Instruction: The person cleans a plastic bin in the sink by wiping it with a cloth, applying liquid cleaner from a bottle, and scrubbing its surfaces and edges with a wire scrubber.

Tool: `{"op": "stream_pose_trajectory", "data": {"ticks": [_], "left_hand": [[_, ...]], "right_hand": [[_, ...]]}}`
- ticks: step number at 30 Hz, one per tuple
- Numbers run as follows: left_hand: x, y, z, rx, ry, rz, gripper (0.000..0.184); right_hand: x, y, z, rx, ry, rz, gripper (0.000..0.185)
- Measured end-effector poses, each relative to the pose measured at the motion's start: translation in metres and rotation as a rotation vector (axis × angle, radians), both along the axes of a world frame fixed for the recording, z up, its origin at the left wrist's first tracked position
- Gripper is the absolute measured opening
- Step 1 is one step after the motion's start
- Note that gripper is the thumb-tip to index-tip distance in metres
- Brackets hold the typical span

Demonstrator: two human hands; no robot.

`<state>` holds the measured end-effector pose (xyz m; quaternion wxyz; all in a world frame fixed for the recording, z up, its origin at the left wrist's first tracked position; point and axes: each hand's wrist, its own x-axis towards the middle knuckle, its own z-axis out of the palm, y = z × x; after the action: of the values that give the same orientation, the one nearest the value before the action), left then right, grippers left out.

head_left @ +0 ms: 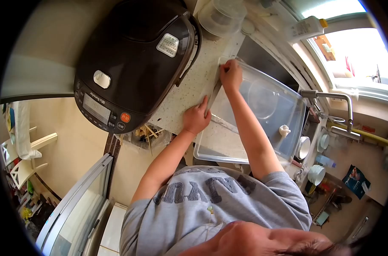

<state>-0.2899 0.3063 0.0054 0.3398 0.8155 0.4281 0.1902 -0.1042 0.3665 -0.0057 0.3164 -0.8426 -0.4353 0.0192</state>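
A large translucent plastic bin or lid (pixel 204 151) lies across the speckled counter (pixel 172 104). A thin greyish strip (pixel 214 94) runs along its left side between my hands. My right hand (pixel 231 76) is closed at the strip's upper end, by the bin's far corner; its fingertips are partly hidden. Lower down, my left hand (pixel 196 118) has its index finger stretched along the strip and its thumb on the other side, the remaining fingers curled. A small white crumpled lump (pixel 284 131) shows at the bin's right part.
A dark rice cooker (pixel 134 55) stands close to my left hand. Clear round tubs (pixel 221 17) sit at the back. A metal faucet (pixel 349 111) is at the right, near white bowls (pixel 316 174). A white bottle (pixel 309 27) stands by the window. At lower left is a sliding glass door (pixel 76 209).
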Motion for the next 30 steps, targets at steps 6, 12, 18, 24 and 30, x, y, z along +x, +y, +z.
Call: {"op": "stream_pose_trajectory", "data": {"ticks": [6,12,18,24,30], "left_hand": [[0.001,0.0,-0.005,-0.015,0.009,-0.003,0.053],[0.001,-0.001,0.003,-0.003,0.0,0.032,0.052],[0.002,-0.001,-0.002,0.048,-0.014,0.031,0.051],[0.003,-0.001,-0.01,0.065,-0.046,0.025,0.052],[0.0,-0.003,-0.002,-0.035,0.03,-0.009,0.054]], "right_hand": [[-0.011,-0.026,0.011,-0.017,-0.013,0.07,0.016],[-0.014,-0.031,0.009,-0.023,-0.042,0.12,0.013],[-0.023,-0.047,0.019,-0.013,0.023,0.137,0.015],[-0.037,-0.066,0.015,-0.063,0.029,0.126,0.013],[-0.015,-0.026,0.013,-0.029,0.023,0.075,0.014]]}}
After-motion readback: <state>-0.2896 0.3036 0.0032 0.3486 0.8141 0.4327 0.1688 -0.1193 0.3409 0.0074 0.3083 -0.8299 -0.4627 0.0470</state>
